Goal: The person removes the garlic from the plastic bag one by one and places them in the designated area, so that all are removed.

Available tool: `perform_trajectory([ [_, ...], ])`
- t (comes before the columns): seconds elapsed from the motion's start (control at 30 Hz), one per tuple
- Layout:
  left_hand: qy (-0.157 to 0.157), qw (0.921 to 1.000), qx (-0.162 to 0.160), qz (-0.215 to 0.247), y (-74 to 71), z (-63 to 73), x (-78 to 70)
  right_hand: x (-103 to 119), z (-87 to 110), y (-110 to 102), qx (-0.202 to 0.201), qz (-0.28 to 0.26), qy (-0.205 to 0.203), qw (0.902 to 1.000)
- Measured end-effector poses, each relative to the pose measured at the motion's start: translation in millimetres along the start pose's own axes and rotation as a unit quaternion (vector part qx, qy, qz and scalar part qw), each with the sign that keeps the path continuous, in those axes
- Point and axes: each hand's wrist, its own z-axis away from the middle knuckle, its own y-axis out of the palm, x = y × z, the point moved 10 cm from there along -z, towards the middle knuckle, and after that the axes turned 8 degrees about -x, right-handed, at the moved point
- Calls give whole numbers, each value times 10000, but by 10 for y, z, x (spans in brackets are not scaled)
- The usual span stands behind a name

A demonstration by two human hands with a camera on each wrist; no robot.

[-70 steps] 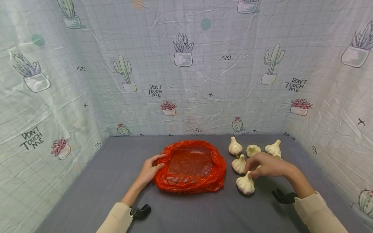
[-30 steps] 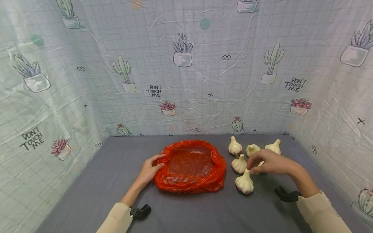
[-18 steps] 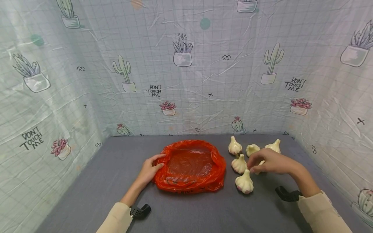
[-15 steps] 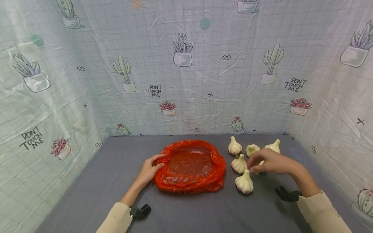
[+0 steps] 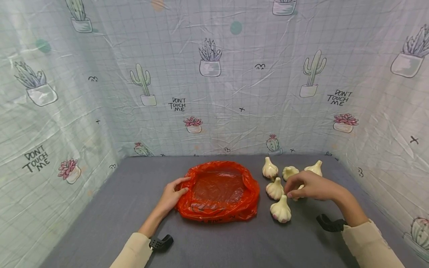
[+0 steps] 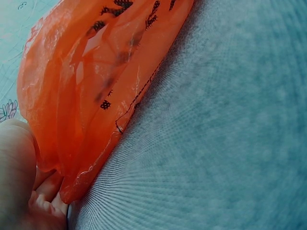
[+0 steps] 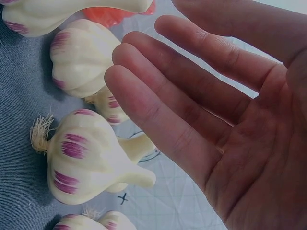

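A red plastic bag (image 5: 218, 216) lies with its mouth spread wide on the grey table. My left hand (image 5: 172, 195) holds the bag's left edge; in the left wrist view the thumb (image 6: 17, 167) is beside the plastic and the fingers are partly behind it. My right hand (image 5: 310, 186) hovers over a group of garlic bulbs, its fingers extended and holding nothing in the right wrist view. Nearest its fingertips is the front garlic bulb (image 5: 280, 211), stem up. Another bulb (image 5: 275, 189) stands just behind that one. Under the palm, a further bulb (image 5: 299, 193) is mostly hidden.
Behind the right hand sit more garlic bulbs: one at the back left (image 5: 270, 169), one in the middle (image 5: 290, 172) and one at the right (image 5: 314, 168). A cactus-print sheet (image 5: 234, 93) encloses the table (image 5: 140, 193) at the back and sides.
My right hand has drawn slightly right and back from the front bulb's stem, where its fingertips were earlier. That bulb stands almost where it was. The left hand and bag have stayed put.
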Motion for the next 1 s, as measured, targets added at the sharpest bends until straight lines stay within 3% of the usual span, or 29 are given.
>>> perform_trajectory([
  [0.53, 154, 9998, -114, -89, -20, -14, -3, 16, -1, -11, -19, -3, -53, 10000],
  [0.77, 32, 9999, -8, 163, -10, -16, -3, 35, 7, -46, -30, -41, -99, 9999],
  [1.0, 6, 9999, -37, 118, -25, -9, 2, 26, 22, -53, -4, -200, -59, 9998],
])
